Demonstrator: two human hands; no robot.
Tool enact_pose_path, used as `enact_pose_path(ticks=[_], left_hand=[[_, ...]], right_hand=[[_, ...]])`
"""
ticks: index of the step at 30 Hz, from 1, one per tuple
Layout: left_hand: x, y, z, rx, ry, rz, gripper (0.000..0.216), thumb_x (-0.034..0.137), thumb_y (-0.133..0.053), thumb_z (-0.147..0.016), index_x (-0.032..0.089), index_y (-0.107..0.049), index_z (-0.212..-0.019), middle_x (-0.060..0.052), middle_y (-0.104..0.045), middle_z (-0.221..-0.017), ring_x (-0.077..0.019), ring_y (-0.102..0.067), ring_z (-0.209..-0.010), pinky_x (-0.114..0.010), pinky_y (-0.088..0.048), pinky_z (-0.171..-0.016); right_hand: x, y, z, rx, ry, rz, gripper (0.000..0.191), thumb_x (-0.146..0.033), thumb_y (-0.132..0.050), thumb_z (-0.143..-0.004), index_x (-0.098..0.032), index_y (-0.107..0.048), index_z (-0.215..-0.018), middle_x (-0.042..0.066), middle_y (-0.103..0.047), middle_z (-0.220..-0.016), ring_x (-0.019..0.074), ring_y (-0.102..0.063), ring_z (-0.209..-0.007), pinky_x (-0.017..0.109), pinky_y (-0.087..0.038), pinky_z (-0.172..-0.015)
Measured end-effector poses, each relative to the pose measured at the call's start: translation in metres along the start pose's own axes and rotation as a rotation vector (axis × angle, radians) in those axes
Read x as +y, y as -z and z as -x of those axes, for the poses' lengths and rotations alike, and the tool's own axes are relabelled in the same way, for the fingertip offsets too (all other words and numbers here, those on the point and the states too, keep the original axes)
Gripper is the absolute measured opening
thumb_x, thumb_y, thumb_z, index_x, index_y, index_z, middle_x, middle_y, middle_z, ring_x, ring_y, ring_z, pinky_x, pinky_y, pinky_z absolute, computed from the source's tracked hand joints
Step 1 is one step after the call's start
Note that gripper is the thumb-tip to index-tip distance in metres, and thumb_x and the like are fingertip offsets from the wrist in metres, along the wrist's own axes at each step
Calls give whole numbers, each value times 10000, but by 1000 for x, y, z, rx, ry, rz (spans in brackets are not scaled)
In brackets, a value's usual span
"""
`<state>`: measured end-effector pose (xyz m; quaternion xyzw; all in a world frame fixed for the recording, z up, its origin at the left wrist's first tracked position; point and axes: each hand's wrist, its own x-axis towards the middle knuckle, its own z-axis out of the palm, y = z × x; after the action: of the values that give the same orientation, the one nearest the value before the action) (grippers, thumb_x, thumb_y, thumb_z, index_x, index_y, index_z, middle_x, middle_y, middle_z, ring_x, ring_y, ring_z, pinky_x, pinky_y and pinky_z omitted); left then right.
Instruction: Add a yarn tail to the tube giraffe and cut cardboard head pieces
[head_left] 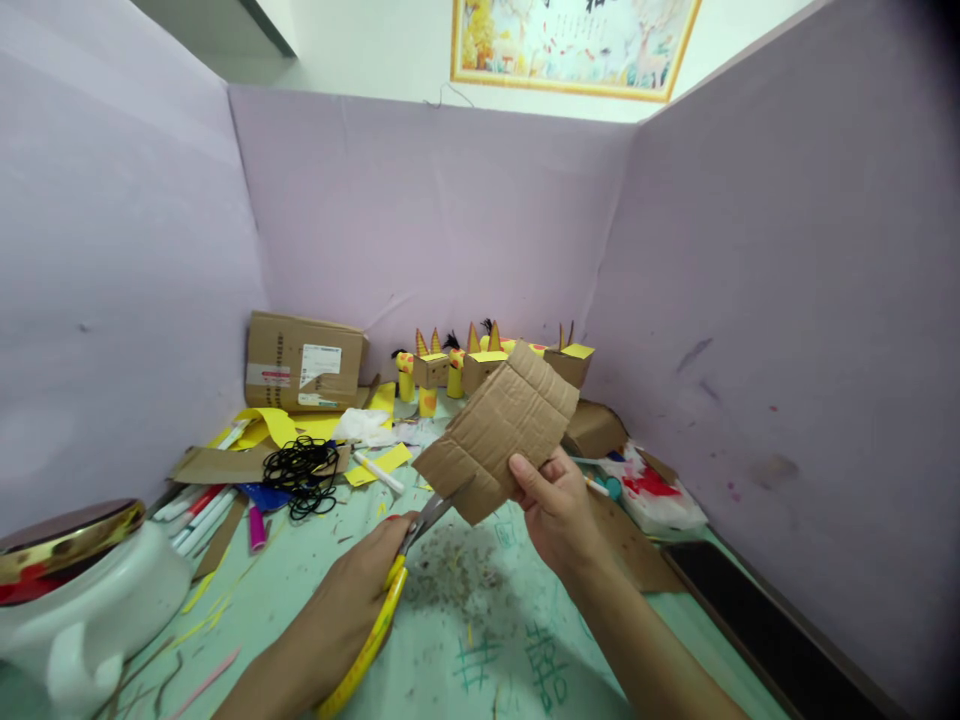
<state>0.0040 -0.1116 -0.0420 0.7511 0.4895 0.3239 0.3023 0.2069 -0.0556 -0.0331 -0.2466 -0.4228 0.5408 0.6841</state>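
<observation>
My right hand [553, 508] pinches a creased piece of brown corrugated cardboard [501, 428] by its lower right edge and holds it up over the table. My left hand [352, 600] is wrapped round the yellow handles of a pair of scissors [405, 565]. Their metal blades point up and right and meet the cardboard's lower edge. Below the cardboard, grey scraps and dust lie on the green table [465, 640].
Purple partition walls close in three sides. Cardboard-and-yellow paper figures [487, 365] line the back, next to a cardboard box [304, 362]. Black elastic cord [304, 470], markers [199, 510] and yellow paper lie at left. A white pot [82, 600] stands near left, a black phone [742, 610] at right.
</observation>
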Motion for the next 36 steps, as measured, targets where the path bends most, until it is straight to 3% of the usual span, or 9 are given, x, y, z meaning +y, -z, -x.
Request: enact_pose_path(ticks=[3, 11, 31, 36], left_hand=[[0, 1, 0, -20, -4, -12, 447, 163, -448, -785, 248, -544, -1213, -60, -622, -1157, -224, -566, -1019, -318, -430, -887], [3, 2, 0, -12, 26, -27, 411, 185, -434, -789, 245, -575, -1170, -63, -645, -1100, -223, -573, -989, -311, -439, -868], [0, -2, -1, 46, 12, -174, 370, 126, -437, -651, 210, -611, -967, -47, -660, -930, -237, -587, -887, -296, -445, -777], [2, -1, -1, 20, -9, -175, 426, 99, -412, -644, 215, -599, -1009, -46, -657, -956, -226, -586, -897, -278, -438, -779]], right_hand=[[-1, -1, -1, 13, -8, -15, 439, -317, -767, -623, -207, -587, -1008, 45, -722, -855, 221, -670, -767, 368, -542, -703], [6, 0, 3, -12, -20, 11, 319, -305, -744, -665, -190, -590, -920, 59, -717, -894, 228, -670, -796, 376, -549, -703], [10, 1, 1, 3, -8, 14, 345, -314, -743, -666, -198, -578, -946, 55, -714, -907, 237, -662, -860, 385, -538, -741], [10, 2, 1, 2, -21, 15, 357, -324, -744, -660, -197, -583, -952, 63, -715, -919, 243, -666, -846, 385, -546, -710]])
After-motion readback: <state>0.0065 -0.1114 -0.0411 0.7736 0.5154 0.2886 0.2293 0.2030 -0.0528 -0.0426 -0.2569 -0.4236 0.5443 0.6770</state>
